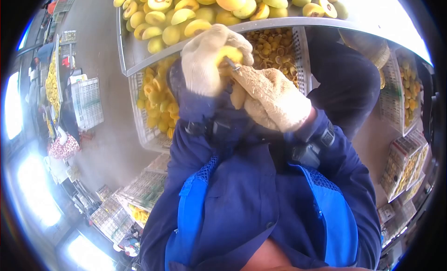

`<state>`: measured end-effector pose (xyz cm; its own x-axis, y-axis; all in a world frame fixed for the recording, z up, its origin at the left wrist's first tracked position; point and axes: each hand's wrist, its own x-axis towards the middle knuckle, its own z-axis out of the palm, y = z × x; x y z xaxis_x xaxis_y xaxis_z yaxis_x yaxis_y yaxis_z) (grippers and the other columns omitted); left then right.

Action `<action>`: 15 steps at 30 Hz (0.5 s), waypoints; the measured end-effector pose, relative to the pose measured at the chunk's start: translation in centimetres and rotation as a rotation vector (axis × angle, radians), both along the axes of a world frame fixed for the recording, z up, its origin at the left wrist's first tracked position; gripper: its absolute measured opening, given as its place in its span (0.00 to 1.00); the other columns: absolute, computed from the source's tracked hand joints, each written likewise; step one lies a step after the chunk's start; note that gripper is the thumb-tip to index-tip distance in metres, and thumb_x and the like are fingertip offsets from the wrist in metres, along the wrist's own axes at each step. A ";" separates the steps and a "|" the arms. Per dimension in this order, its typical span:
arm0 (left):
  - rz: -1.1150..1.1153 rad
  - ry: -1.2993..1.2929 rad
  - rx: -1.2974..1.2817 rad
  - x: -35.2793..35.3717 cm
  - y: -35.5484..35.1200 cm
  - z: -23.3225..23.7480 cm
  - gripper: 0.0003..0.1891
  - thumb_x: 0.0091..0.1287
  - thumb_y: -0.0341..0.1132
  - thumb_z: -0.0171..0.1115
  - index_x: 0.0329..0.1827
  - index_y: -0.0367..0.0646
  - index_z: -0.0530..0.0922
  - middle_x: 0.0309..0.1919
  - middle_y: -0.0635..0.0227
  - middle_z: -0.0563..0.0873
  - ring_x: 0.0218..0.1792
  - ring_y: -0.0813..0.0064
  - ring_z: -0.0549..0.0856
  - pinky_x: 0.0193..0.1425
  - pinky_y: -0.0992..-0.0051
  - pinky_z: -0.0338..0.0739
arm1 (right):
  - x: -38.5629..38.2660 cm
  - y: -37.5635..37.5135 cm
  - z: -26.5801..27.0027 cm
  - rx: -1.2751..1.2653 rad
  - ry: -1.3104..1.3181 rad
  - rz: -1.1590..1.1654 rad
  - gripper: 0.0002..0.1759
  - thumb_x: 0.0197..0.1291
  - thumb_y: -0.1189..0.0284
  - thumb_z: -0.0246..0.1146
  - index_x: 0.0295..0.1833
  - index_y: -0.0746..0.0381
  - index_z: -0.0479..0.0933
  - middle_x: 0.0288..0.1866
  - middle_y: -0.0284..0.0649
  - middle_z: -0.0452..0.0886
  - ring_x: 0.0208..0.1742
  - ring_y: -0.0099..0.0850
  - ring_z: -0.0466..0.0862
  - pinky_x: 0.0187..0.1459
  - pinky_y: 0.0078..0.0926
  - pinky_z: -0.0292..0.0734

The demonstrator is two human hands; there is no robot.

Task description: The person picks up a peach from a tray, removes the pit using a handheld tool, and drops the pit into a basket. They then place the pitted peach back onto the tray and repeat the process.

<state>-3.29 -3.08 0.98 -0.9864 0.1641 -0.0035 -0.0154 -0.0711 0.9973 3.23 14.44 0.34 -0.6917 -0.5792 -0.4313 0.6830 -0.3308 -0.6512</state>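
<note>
My left hand, in a pale work glove, is closed around a yellow peach half. My right hand, in a glove with rough, stained fingers, grips a small pitting tool; its thin metal end meets the fruit and its handle is hidden in the glove. Both hands are close together, just below the rim of a metal-edged table. On that table lie many halved yellow peaches, some showing brown pit cavities.
Under the table edge, one white crate holds yellow peach halves; another crate holds brownish pits or scraps. More crates stand at right and a stack at lower left. Further left are a white crate and another fruit-covered table.
</note>
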 end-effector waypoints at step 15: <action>-0.146 0.113 -0.156 -0.6 -1.2 -2.3 0.14 0.83 0.34 0.65 0.42 0.31 0.91 0.39 0.61 0.95 0.38 0.74 0.91 0.46 0.73 0.86 | -1.2 0.6 -2.6 0.007 0.015 0.037 0.35 0.88 0.47 0.58 0.41 0.70 0.86 0.18 0.32 0.76 0.16 0.20 0.71 0.20 0.24 0.61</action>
